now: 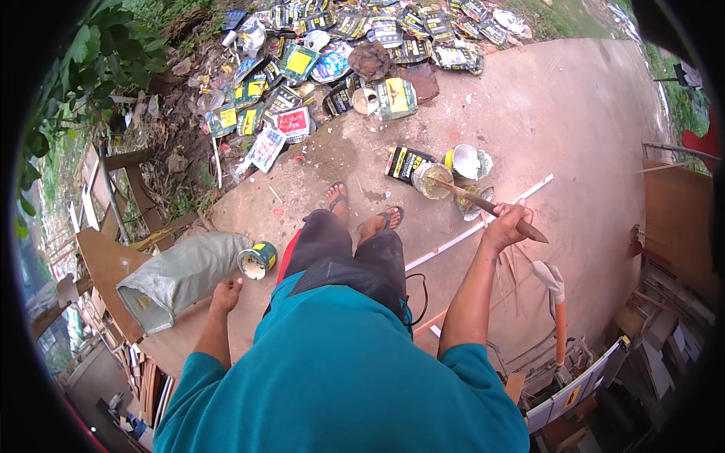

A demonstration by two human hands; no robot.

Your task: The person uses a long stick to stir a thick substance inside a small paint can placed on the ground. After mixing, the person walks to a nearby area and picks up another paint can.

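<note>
My right hand (507, 226) is closed round a long brown wooden stick (477, 199). The stick slants down to the left, its thin end over the mouth of a dirty pale can (433, 180) lying tipped toward me. Beside that can are a black-and-yellow package (405, 162) and a white-lined can (465, 161) on its side. At my left, my left hand (226, 294) hangs empty, fingers loosely apart and partly hidden. Nearest to it are a pale woven sack (189, 276), lying with its mouth open, and a green can (257, 260) with whitish residue inside.
A heap of flattened packages (355, 45) spreads across the far side. On the concrete to the right lies a long white strip (483, 220). An orange-handled tool (559, 332) stands at the lower right near stacked boards (672, 347). A brown board (109, 275) lies under the sack.
</note>
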